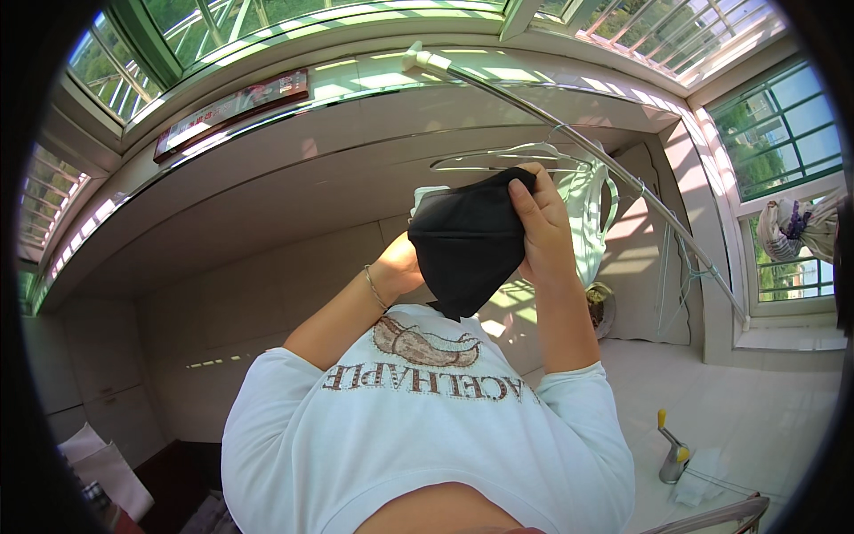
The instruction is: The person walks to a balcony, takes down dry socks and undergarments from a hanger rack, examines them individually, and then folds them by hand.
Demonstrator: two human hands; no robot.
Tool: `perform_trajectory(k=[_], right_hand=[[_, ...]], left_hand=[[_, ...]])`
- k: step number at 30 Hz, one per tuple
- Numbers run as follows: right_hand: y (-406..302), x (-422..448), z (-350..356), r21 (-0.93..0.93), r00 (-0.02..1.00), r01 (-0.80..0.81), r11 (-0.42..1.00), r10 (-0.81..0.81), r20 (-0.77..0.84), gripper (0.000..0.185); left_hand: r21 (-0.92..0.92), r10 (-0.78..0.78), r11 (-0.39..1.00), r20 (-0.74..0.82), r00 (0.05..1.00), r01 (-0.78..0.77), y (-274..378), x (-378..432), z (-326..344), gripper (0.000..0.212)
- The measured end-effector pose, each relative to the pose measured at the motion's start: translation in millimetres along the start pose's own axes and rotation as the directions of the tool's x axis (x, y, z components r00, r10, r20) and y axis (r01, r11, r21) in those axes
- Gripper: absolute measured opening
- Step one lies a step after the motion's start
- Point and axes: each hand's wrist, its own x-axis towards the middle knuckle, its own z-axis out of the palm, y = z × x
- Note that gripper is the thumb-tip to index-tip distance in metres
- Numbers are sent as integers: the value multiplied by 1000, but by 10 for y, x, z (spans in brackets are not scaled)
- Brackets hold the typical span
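Observation:
A black cloth garment [467, 233] is held up before my chest, folded or bunched, its kind not clear. My right hand [548, 223] pinches its upper right corner between thumb and fingers. Its left side rests against my left hand [398, 263], whose fingers are mostly hidden behind the cloth. A bit of pale material [427, 195] shows at the garment's upper left edge. Just behind, a white clothes hanger [467, 160] hangs from a metal rod [520, 103]. Beside my right hand, a pale green garment [587, 220] hangs from the same rod.
More thin hangers [684, 280] hang lower on the rod. A hand crank with yellow knobs [675, 460] is mounted at the lower right, near a curved metal rail [727, 510]. A framed panel [233, 113] lies on the window ledge. A plant pot [602, 310] stands behind my right forearm.

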Motion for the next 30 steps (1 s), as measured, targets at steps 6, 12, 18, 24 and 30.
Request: perform_trajectory(k=[6,12,18,24,30], right_hand=[[430,85,-360,-639,997,-60,767,19,-71,18],[443,82,-390,-856,982,-32,517,-144,-123,21],[594,78,-477,-209,978,-133,969,95,-184,18],[475,63,-388,129,947,-276,952,292,-132,24],[525,17,-250,204,907,-420,884,417,58,28]], left_hand=[[-72,39,997,35,999,-36,61,-21,199,52],[-58,117,992,106,987,-111,53,-120,287,63],[-52,136,990,98,986,-132,3,-137,92,60],[140,161,978,-31,986,-156,35,-113,198,51],[207,216,960,-111,970,-190,-82,-55,77,48]])
